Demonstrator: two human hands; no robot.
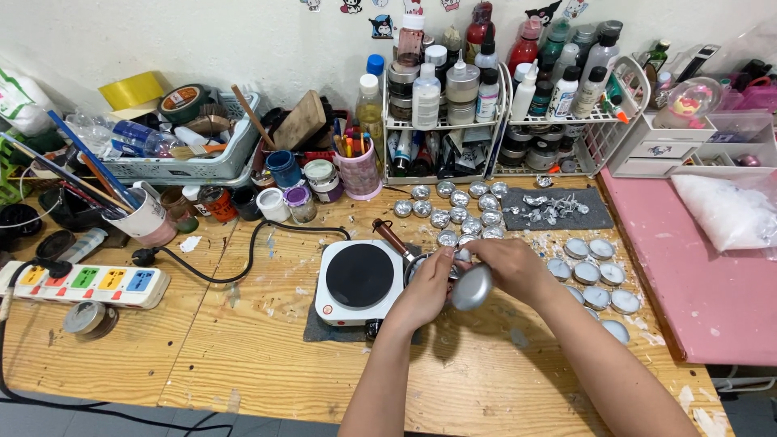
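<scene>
Mid-desk, beside the hot plate (359, 277): left hand (429, 285) pinches a tealight (463, 255); right hand (510, 267) grips a metal cup (472, 287). Likely emptying wax; next needs steady tilting.

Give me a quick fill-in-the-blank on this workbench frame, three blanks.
1. The small white hot plate has a round ____ cooking surface.
2. The power strip lies at the bench's ____ edge.
3. The mat right of the wooden bench is ____.
Both hands, left hand and right hand, meet over a silvery metal piece.

Missing words: black; left; pink
</scene>
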